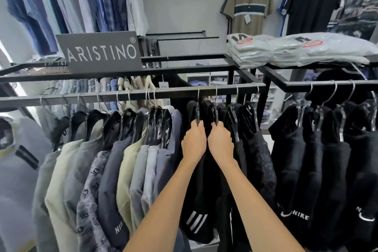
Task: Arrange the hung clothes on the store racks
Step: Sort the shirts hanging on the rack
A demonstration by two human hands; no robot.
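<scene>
Right up close, I see my two bare forearms reaching forward side by side. My left hand (194, 141) has its fingers curled round the shoulder of a black plastic hanger (197, 113), and my right hand (221, 141) grips the next black plastic hanger (215, 113) just beside it; the two hands almost touch. Both hangers carry black fabric garments (196, 200), one showing three slanted white stripes low down.

These hang by thin wire hooks from a flat dark metal rail (131, 94). Right of my hands I count two more dark garments on that rail, the outer one in speckled charcoal cloth (259, 161). To the left hangs a tight bunch of pale and grey tops (114, 170): cream, light grey, navy, and one with a printed pattern. I cannot count them surely, since they overlap.

On a second dark rail (327, 84) at the right I count roughly four black tops with white lettering (302, 170).

Farther back, a grey rectangular sign reading ARISTINO (101, 52) stands on the rack top, and two stacks of folded pale shirts in clear plastic bags (286, 51) lie on the frame's right corner. On the white wall hang an olive striped polo shirt (250, 6), a dark polo (315, 4), and blue shirts (30, 12) at left.
</scene>
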